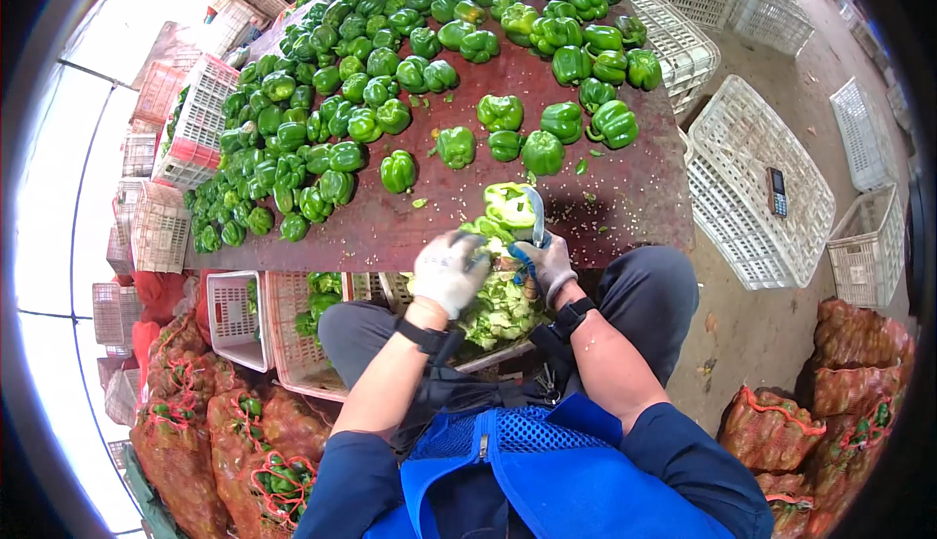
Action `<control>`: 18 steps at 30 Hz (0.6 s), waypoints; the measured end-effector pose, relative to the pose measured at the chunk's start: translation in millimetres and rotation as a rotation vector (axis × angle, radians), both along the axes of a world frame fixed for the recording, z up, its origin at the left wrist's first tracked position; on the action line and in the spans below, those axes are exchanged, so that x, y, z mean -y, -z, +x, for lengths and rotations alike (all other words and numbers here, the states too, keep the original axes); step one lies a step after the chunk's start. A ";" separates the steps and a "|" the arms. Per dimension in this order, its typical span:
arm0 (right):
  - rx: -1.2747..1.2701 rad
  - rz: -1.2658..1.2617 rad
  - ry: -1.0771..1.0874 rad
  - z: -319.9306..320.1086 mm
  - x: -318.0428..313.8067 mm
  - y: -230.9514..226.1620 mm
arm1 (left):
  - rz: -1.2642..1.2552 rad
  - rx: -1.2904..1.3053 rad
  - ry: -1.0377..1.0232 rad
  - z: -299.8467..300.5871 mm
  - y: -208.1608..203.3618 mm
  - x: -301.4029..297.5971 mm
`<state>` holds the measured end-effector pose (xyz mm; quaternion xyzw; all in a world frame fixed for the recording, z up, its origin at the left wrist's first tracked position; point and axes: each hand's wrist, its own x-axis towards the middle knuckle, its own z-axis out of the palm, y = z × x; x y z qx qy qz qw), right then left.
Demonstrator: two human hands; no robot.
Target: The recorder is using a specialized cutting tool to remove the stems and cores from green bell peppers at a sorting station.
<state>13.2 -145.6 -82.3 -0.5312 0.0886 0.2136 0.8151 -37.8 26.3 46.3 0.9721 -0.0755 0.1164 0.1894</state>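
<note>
My right hand [549,264], in a pale glove with a blue patch, is closed on a curved knife [536,215] whose blade arcs upward. Against the blade, at the table's near edge, is a cut-open green bell pepper [508,203] showing its pale inside. My left hand [451,271], in a white glove, is beside the pepper pieces; its fingers are smeared by motion, so their grip is unclear. Below both hands, pale green pepper cores and scraps [498,315] are heaped in a crate between my knees.
Whole green bell peppers [332,110] cover much of the red tabletop [625,198], with seeds scattered about. A phone [777,193] lies on an upturned white crate [742,139] at right. Filled mesh sacks [771,427] stand on both sides. A white crate [234,319] sits left of my knee.
</note>
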 end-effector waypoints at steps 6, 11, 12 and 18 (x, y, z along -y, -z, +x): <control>0.070 -0.015 -0.007 -3.1 0.2 -4.0 | 0.289 -0.357 -0.059 13.8 22.5 30.6; 0.055 -0.025 -0.032 -3.1 -0.5 -4.5 | 0.270 -0.473 -0.064 31.0 22.6 24.2; 0.045 -0.028 -0.038 -4.4 -1.1 -17.6 | 0.225 -0.424 -0.068 32.0 25.6 18.4; 0.071 -0.112 0.075 0.5 0.6 12.7 | -0.389 -0.187 0.005 13.2 16.8 0.8</control>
